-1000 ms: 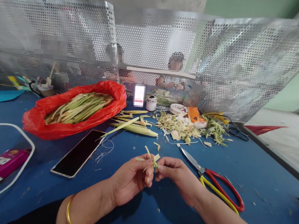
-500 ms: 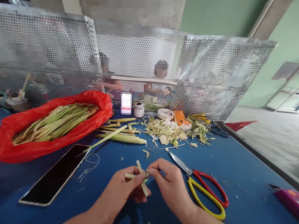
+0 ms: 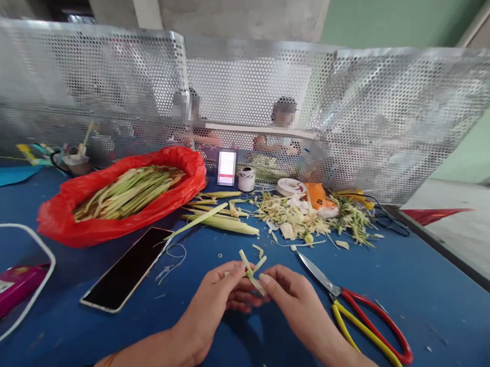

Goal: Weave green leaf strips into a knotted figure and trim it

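Note:
My left hand (image 3: 224,294) pinches a small piece of crossed, folded pale-green leaf strips (image 3: 250,272) between thumb and fingers. My right hand (image 3: 290,290) is closed at the thumb and forefinger on the end of one strip at the piece's right side. Just right of that hand lies a pair of scissors (image 3: 336,291) with one red and one yellow handle, its blades pointing away. A long green leaf strip (image 3: 198,220) lies beyond my left hand, its tip over the corner of a dark phone (image 3: 123,270). Loose white thread (image 3: 175,260) is beside the phone.
A red plastic bag (image 3: 73,236) full of leaf strips sits at left. Behind are husk leaves (image 3: 225,224), a pile of scraps (image 3: 288,214), a tape roll (image 3: 290,186), a white jar (image 3: 246,179) and a lit phone (image 3: 226,168). A white cable (image 3: 53,259) curves around a purple power strip (image 3: 8,295). A perforated screen (image 3: 253,72) stands between me and other people.
The view has swung left, so everything sits further right. My hands have turned the leaf piece, and its strips now stick up in a V. My right fingers have moved to its right strip.

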`<state>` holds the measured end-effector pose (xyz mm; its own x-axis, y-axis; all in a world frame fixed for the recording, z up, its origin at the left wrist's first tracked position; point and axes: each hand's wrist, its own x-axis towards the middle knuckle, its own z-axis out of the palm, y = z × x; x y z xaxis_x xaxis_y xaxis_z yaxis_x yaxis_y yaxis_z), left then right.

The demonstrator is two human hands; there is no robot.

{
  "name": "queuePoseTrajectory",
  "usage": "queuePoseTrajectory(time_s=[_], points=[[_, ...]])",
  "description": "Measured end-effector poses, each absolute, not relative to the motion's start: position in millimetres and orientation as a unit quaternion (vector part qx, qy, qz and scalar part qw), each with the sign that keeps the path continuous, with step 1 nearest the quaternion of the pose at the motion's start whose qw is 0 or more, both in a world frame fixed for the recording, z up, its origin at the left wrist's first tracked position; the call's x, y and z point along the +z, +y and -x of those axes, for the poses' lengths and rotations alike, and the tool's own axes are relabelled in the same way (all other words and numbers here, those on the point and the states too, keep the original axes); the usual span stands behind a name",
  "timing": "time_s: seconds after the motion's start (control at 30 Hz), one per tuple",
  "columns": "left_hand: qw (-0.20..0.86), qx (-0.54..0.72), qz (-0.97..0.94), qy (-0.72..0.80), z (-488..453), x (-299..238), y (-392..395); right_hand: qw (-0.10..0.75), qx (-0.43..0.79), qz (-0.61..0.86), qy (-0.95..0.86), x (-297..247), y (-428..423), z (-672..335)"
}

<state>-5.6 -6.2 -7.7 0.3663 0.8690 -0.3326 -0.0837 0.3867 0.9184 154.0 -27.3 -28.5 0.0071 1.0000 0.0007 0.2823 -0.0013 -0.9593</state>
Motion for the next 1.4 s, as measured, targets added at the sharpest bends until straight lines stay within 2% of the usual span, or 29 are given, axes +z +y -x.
queuePoseTrajectory(time_s=[0.07, 0.23, 0.53, 0.67, 0.77, 0.9, 1.07, 1.27, 1.4], points=[[0.689, 0.338, -0.45, 0.456, 6, -8, -5, 0.391, 0.429, 0.583, -0.568, -29, -31, -149], [0.619, 0.334, -0.508, 0.498, 7, -11, 0, 0.39, 0.415, 0.587, -0.576, -32, -36, -139], [0.614, 0.348, -0.504, 0.499, 14, -22, 6, 0.476, 0.564, 0.499, -0.454, -36, -30, -130], [0.611, 0.374, -0.487, 0.5, 15, -23, 5, 0.494, 0.569, 0.477, -0.453, -32, -32, -128], [0.602, 0.38, -0.475, 0.517, 14, -22, 3, 0.48, 0.499, 0.492, -0.528, -34, -36, -128], [0.596, 0.368, -0.473, 0.534, 13, -27, 4, 0.435, 0.343, 0.528, -0.644, -39, -40, -127], [0.594, 0.375, -0.485, 0.521, 14, -28, 11, 0.314, 0.219, 0.546, -0.745, -21, -35, -147], [0.547, 0.312, -0.618, 0.47, 13, -20, 7, 0.272, 0.055, 0.756, -0.593, 17, 21, -230], [0.475, 0.237, -0.698, 0.48, 13, -19, 5, 0.229, 0.031, 0.826, -0.514, 20, 77, -281]])
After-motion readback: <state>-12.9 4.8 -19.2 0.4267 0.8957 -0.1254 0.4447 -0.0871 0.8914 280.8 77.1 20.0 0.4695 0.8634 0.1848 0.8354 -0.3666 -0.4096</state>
